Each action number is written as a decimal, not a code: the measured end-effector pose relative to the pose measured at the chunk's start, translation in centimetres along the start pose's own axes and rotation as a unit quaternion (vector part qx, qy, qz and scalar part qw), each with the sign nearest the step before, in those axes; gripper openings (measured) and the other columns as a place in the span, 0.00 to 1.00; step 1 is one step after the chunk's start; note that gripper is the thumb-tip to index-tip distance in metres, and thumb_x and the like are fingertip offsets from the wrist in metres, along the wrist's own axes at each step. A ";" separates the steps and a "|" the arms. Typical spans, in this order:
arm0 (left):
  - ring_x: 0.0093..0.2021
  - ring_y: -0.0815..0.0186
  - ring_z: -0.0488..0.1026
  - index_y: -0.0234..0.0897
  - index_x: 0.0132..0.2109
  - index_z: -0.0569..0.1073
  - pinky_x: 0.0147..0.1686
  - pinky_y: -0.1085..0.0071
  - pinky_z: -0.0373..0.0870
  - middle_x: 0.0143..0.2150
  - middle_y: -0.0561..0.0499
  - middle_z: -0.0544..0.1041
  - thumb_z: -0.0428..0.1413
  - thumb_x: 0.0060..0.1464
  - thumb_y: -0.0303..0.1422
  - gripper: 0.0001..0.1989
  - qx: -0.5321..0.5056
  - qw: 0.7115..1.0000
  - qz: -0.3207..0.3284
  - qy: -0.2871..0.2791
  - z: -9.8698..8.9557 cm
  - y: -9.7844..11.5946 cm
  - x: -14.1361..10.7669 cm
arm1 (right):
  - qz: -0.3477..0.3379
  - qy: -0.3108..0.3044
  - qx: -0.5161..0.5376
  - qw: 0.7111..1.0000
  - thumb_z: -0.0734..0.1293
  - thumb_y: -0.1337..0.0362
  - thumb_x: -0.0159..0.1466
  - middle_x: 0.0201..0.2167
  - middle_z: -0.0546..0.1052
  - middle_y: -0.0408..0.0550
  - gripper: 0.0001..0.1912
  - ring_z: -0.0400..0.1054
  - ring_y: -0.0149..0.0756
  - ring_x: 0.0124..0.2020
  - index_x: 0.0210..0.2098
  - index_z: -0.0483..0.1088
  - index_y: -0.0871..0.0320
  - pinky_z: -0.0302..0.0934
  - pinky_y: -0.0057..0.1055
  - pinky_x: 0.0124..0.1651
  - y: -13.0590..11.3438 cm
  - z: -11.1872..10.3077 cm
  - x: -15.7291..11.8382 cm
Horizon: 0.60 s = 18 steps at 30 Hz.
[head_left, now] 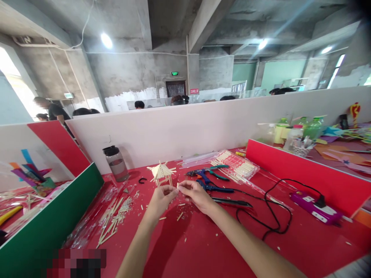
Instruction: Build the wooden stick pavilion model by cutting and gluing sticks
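Because the piece (177,185) is small, control it with the fingertips alone. The left hand (162,196) and right hand (196,195) meet just in front of the model (161,172), and each grip appears pinched on the pale piece, thumb against forefinger; the exact contact is too small to tell. The model, made of sticks, stands upright on the red surface (174,255), just beyond the hands. For good control, brace one grip while the other turns the piece, apply light pressure, and inspect both ends. Leave clearance at the knuckles, since a bump could loosen the model's legs. Mind the glue gun (218,188) and pliers (222,166) beyond the right hand: the gun's tip may be hot. Brush aside loose offcuts (180,216).
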<state>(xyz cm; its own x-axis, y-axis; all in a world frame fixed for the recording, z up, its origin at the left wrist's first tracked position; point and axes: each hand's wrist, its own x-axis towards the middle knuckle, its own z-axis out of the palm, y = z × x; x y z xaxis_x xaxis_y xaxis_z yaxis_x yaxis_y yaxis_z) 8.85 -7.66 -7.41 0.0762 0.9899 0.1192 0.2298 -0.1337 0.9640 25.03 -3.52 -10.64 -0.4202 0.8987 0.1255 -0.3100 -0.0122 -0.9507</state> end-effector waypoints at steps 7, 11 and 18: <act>0.22 0.74 0.61 0.32 0.30 0.73 0.23 0.76 0.55 0.23 0.55 0.69 0.60 0.50 0.44 0.17 0.010 1.000 -0.001 -0.003 0.0 -0.1 -0.1 | 0.017 -0.003 0.000 1.000 0.76 0.51 0.51 0.24 0.68 0.40 0.18 0.57 0.25 0.23 0.33 0.74 0.58 0.51 0.23 0.24 -0.1 0.0 0.1; 0.22 0.74 0.61 0.32 0.30 0.73 0.23 0.76 0.55 0.22 0.56 0.68 0.60 0.50 0.44 0.17 0.005 1.000 -0.004 -0.002 -0.2 -0.6 0.1 | 0.021 -0.013 0.001 1.000 0.75 0.51 0.52 0.24 0.67 0.39 0.19 0.57 0.25 0.23 0.33 0.73 0.58 0.51 0.24 0.23 -0.2 0.1 -0.1; 0.21 0.74 0.61 0.33 0.28 0.73 0.23 0.75 0.56 0.21 0.56 0.69 0.61 0.47 0.45 0.17 0.002 1.000 -0.010 0.000 0.0 -0.1 0.0 | 0.022 -0.026 0.003 0.999 0.75 0.49 0.52 0.24 0.67 0.39 0.20 0.57 0.25 0.23 0.33 0.72 0.58 0.50 0.24 0.23 -0.2 0.2 -0.2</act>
<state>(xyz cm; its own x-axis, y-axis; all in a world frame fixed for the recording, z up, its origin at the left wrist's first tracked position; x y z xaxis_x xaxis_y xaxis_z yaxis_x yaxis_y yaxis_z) 8.83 -7.63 -7.49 0.0709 0.9925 0.0991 0.2350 -0.1132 0.9654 25.04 -3.78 -10.45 -0.4775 0.8730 0.0989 -0.2962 -0.0540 -0.9536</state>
